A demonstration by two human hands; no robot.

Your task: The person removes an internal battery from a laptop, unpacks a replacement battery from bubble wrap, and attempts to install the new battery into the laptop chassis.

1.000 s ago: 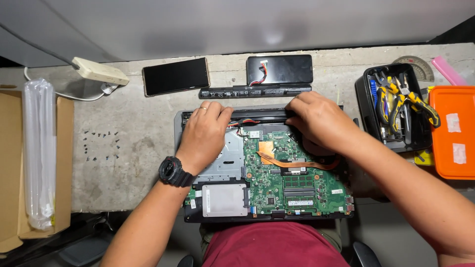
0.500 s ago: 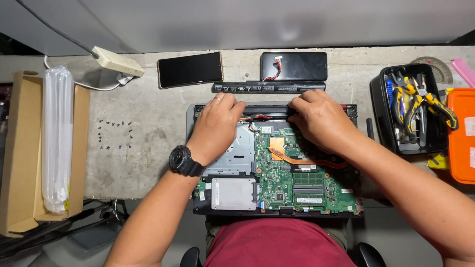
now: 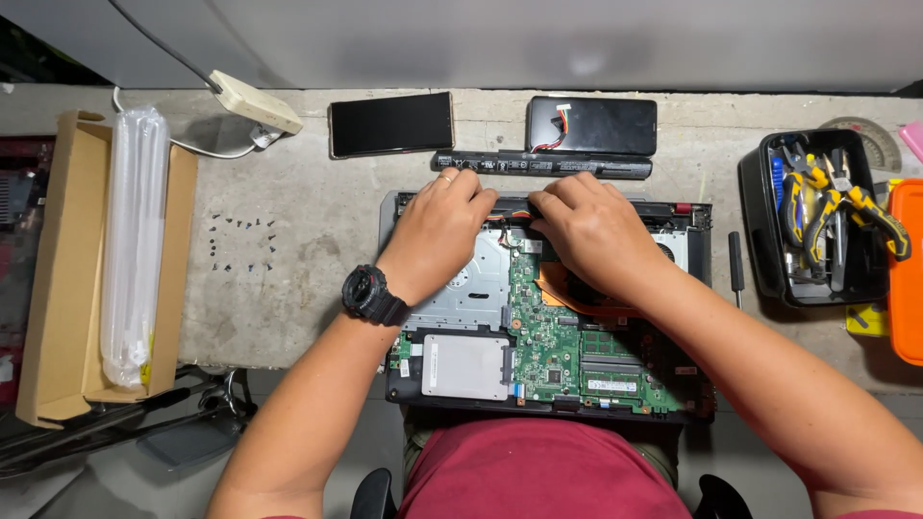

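An opened laptop lies bottom up on the concrete bench, its green circuit board, silver drive and copper heat pipe exposed. My left hand, with a black wristwatch, rests on the laptop's far edge, fingertips pressed at the hinge area. My right hand sits beside it, fingers curled over the same far edge near red and black wires. Whether either hand pinches anything is hidden under the fingers.
A long black battery bar, a dark phone and a black battery pack lie beyond the laptop. Several small screws sit left. A cardboard box holds a plastic bag. Black tool tray with pliers, screwdriver, orange case right.
The view has shifted, so everything sits further right and lower in frame. Both hands have stayed on the laptop's far edge, the fingertips drawn slightly closer together.
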